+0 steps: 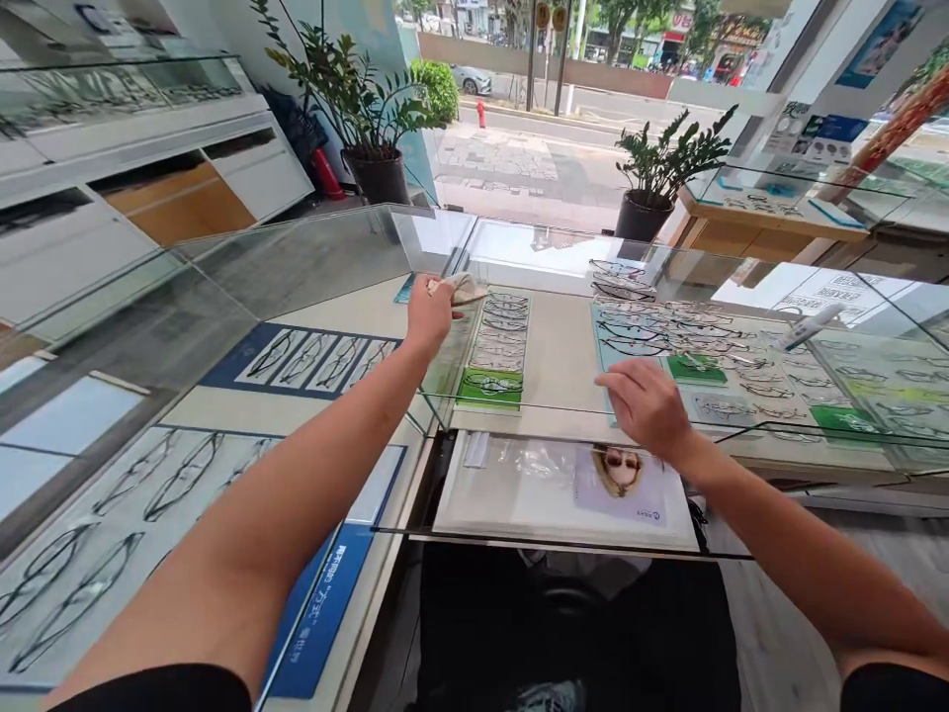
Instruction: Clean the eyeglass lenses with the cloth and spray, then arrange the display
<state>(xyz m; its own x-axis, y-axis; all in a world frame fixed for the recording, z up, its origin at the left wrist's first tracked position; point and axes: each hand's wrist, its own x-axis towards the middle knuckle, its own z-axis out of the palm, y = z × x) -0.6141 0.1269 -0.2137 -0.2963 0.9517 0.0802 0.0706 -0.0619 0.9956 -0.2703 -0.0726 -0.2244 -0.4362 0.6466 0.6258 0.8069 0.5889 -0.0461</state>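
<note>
My left hand [431, 314] is closed around a crumpled beige cloth [467, 289], over the glass top of the display counter near the joint between two glass panes. Below the glass, just right of that hand, lies a column of eyeglasses [506, 316] with a green card [485, 388] at its near end. My right hand [648, 407] is at the counter's near glass edge, its fingers loosely bent and apart, with nothing visible in them. Beyond it, many eyeglass frames [634, 336] lie in rows inside the case.
On the left, a glass case holds eyeglasses on a blue-edged board [222, 374]. An open drawer [474, 504] with a printed photo sheet is in front of me. A white tube-like object [812, 326] lies at the right. Potted plants [378, 173] stand beyond the counter.
</note>
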